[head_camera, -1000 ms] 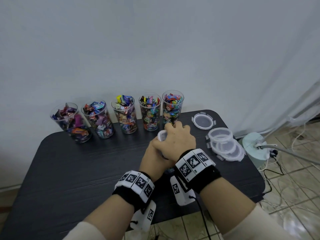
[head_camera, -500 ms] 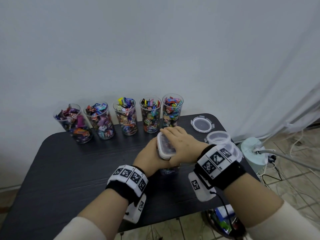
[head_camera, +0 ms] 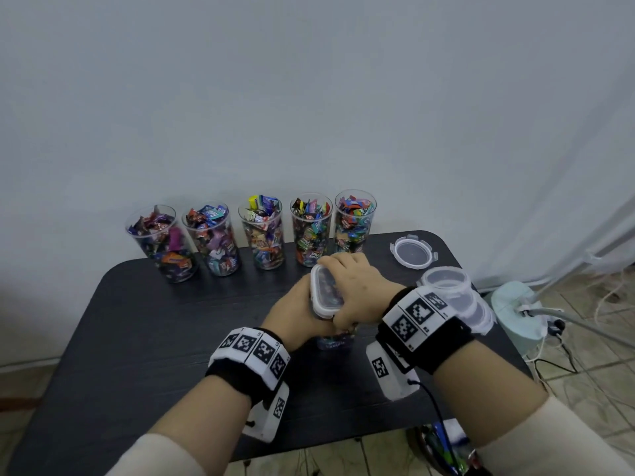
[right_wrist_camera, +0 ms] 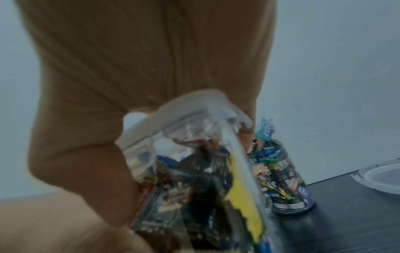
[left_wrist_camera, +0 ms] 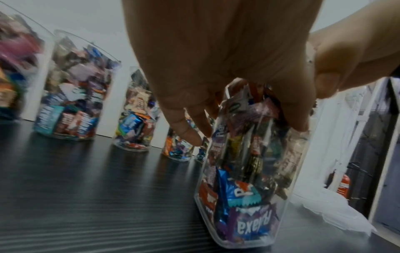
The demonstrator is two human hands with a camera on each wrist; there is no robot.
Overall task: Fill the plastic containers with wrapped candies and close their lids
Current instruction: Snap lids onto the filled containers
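Black table (head_camera: 144, 338); left hand (head_camera: 295, 317) gripping candy container (left_wrist_camera: 249, 171), right hand (head_camera: 357, 290) clasping lid (head_camera: 323, 292).

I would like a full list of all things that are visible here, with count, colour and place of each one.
Open candy containers: five, clear, filled with many-coloured wrapped candies, in a row along the far edge of the table.
Held candy container: one, clear, full of wrapped candies, standing on the table near the middle.
Lid on the held container: one, white rim with clear centre, tilted, under the right hand.
Loose lid: one, white and clear, flat at the far right of the table.
Stacked lids: several, white and clear, at the right edge; exact count unclear.
Table: one, black.
Pale green stand base: one, on the floor to the right.
Left hand: grips the held container's side.
Right hand: grips the lid from above.
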